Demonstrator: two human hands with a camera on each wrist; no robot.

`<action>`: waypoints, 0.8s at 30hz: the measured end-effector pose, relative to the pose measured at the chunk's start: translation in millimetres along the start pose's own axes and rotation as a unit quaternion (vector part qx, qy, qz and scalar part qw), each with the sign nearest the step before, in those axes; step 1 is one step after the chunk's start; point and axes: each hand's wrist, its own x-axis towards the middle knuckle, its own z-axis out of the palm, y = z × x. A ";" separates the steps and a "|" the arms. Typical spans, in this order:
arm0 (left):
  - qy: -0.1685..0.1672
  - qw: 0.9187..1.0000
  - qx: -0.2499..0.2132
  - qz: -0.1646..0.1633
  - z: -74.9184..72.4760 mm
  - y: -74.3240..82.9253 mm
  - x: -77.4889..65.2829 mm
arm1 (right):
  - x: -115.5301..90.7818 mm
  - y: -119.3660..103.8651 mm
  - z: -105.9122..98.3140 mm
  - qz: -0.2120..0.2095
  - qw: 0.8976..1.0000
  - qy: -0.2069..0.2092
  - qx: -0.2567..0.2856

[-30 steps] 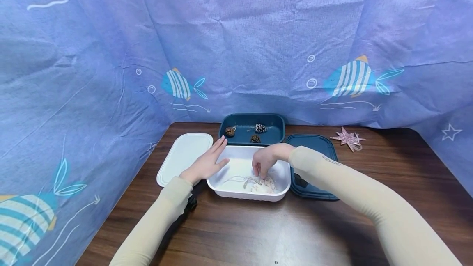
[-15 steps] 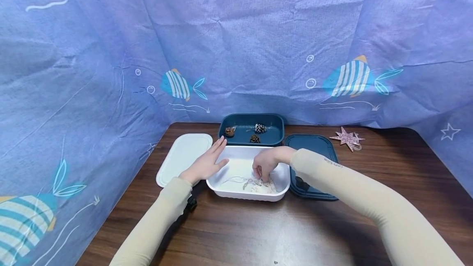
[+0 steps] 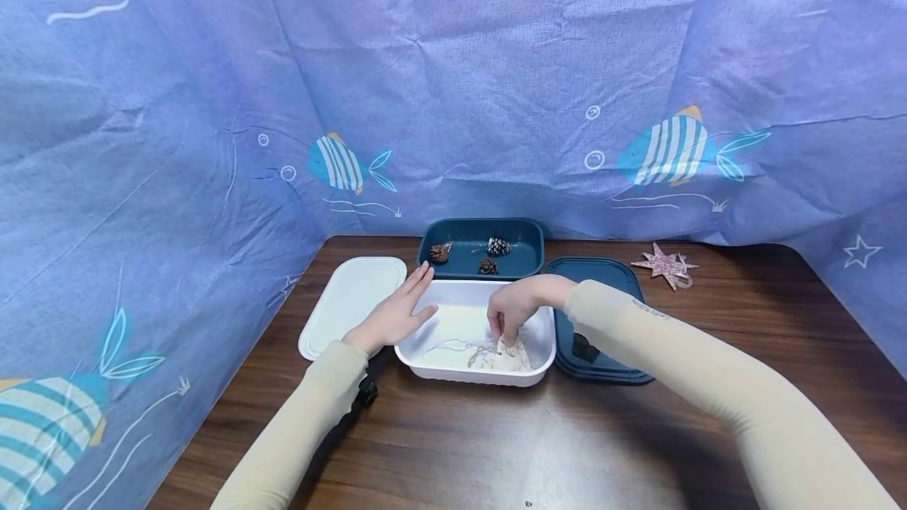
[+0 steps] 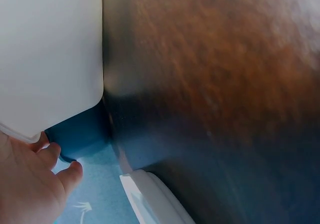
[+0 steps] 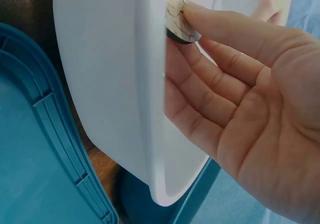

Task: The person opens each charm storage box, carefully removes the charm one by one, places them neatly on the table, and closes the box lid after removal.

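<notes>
My right hand [image 3: 512, 310] reaches into the white container [image 3: 429, 373] and pinches a flat cream piece with brown crackle lines [image 5: 178, 14] between thumb and fingers. Part of that piece is hidden behind the container's rim in the right wrist view. Around it in the container's near right part lie more pale pieces [image 3: 489, 362] with thin strings; their kind is hard to tell. My left hand [image 3: 391, 318] is at the container's left rim with straight fingers, holding nothing. In the left wrist view its fingertips [image 4: 73, 170] show beside the container's wall.
Behind stands a dark blue container [image 3: 527, 258] with several pine cones [image 3: 498, 246] in it. A white lid [image 3: 347, 297] lies left, a dark blue lid [image 3: 602, 278] right. A pink glitter star [image 3: 666, 264] lies farther right on the brown table [image 3: 453, 447]. A patterned curtain hangs behind.
My right hand has lifted slightly and shifted right, and the pinched cream piece now shows raised at its fingertips. My left hand stays at the rim.
</notes>
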 end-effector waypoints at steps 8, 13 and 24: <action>0.003 1.000 -0.002 0.000 0.1 0.2 -1.3 | -8.2 -2.1 0.5 -0.019 0.999 -0.002 0.026; 0.003 1.000 -0.002 0.002 0.7 0.2 -1.1 | -14.3 -0.2 1.1 -0.043 0.999 0.007 0.017; -0.003 1.000 0.003 -0.001 -1.4 2.3 -1.0 | -40.9 12.0 -16.8 -0.082 0.992 0.095 0.009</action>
